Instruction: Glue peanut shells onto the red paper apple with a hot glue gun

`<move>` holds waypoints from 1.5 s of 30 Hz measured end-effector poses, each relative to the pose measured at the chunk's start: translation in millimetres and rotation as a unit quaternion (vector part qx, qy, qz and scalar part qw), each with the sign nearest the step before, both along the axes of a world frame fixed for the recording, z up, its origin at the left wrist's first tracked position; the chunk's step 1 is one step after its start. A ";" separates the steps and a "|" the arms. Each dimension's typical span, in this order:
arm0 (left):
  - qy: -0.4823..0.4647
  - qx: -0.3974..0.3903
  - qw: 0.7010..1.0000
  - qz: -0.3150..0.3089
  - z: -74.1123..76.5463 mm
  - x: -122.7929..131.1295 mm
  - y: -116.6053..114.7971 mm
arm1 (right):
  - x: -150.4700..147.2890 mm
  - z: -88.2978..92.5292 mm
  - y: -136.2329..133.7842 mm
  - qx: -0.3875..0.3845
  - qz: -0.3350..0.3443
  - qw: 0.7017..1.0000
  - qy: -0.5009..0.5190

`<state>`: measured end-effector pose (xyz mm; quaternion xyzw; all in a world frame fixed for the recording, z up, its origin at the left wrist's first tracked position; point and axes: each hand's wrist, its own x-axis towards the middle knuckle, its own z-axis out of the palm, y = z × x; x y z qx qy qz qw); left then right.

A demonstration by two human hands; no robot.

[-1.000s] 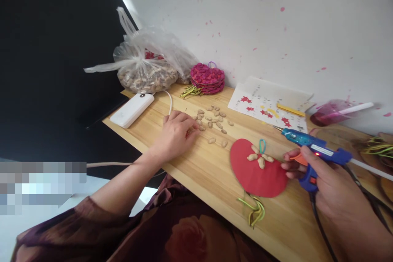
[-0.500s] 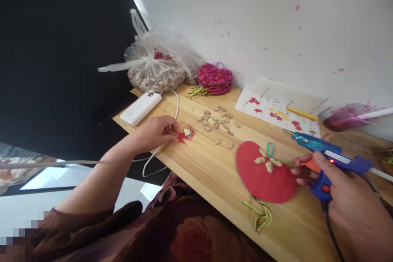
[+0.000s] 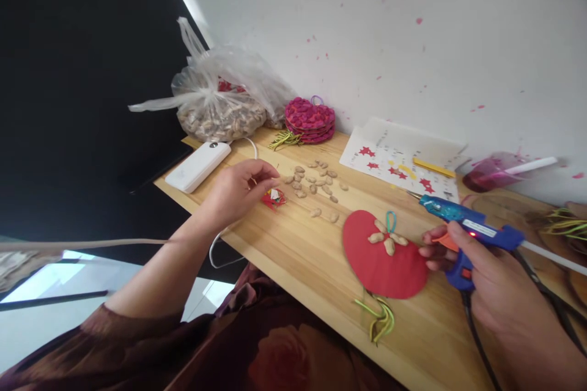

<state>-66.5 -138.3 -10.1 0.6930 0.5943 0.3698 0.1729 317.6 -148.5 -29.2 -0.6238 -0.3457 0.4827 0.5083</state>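
Observation:
My right hand is wrapped around a blue hot glue gun with an orange trigger; its nozzle points left, and a small red light glows. Just left of it lies a red heart-shaped card. Several peanuts sit on the card like petals around a teal loop. My left hand has thumb and index slightly apart at the left edge of a scattered group of loose peanuts. Nothing shows between these fingers. Below them is a small pile of red and coloured scraps.
A white power bank and clear bags of peanuts stand at the left. Stacked magenta hearts, a paper with red stars, a yellow cutter and a cup line the wall. Green tassel strands hang near the edge.
My left hand has moved from the red scraps up and right to the loose peanuts. My right hand still grips the glue gun beside the card. The view has shifted slightly.

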 end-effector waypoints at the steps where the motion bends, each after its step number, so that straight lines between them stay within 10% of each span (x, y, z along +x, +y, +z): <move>1: -0.011 0.026 1.000 0.008 3.5 1.9 2.1 | 0.9 -0.5 -0.3 -0.002 0.001 1.000 0.002; 13: -0.185 0.065 0.981 0.004 14.2 2.9 27.8 | 2.9 -5.7 -0.8 0.016 0.012 1.000 0.001; 20: -0.415 -0.058 0.905 -0.067 10.3 21.3 15.6 | 3.0 -3.0 -0.7 0.006 0.017 1.000 0.007; 33: -0.613 -0.294 0.707 -0.193 9.6 101.5 -11.3 | -0.7 23.9 -16.5 -0.007 0.065 0.994 0.086; 45: -0.600 -0.391 0.675 -0.178 -0.7 202.7 -24.8 | -7.7 24.0 -30.3 0.075 0.165 0.960 0.212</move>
